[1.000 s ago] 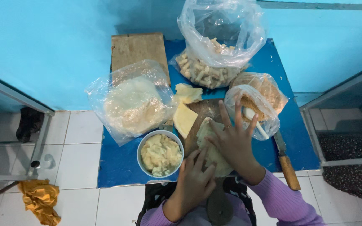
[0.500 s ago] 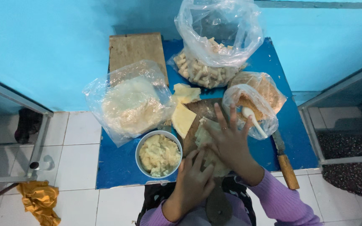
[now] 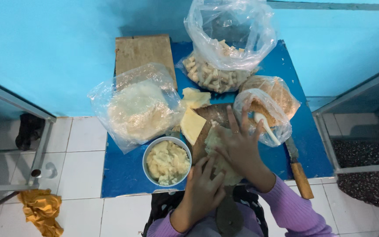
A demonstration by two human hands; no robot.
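While a pale, thin pastry sheet [image 3: 218,153] lies on a dark round wooden board [image 3: 207,120] at the near edge of a small blue table [image 3: 123,175], a person presses both bare hands flat onto it. The right hand [image 3: 241,147] is spread wide with fingers splayed, palm down on the sheet, gripping nothing; a ring shows on one finger. The left hand [image 3: 205,188] lies just below it, fingers extended and resting on the sheet's near edge, likewise closed around nothing. Purple sleeves [image 3: 290,208] cover both forearms.

Just left of the board stands a light blue bowl [image 3: 148,151] filled with a lumpy, pale yellow filling [image 3: 167,162]. Square yellow wrappers [image 3: 192,125] lie between the bowl and the board, with more stacked just behind them. Beyond these, a clear plastic bag [image 3: 139,107] holds a round stack of pale sheets. To the right of the hands, a second clear bag [image 3: 264,112] contains brown crumbs and a white spoon [image 3: 266,127]. At the back of the table, a large open bag [image 3: 224,44] is filled with small finished rolls, beside a bare rectangular wooden board [image 3: 143,52]. A knife with a wooden handle [image 3: 299,173] lies along the table's right edge. The table stands on white floor tiles against a turquoise wall [image 3: 44,44], and a crumpled yellow cloth [image 3: 42,210] lies on the floor at lower left
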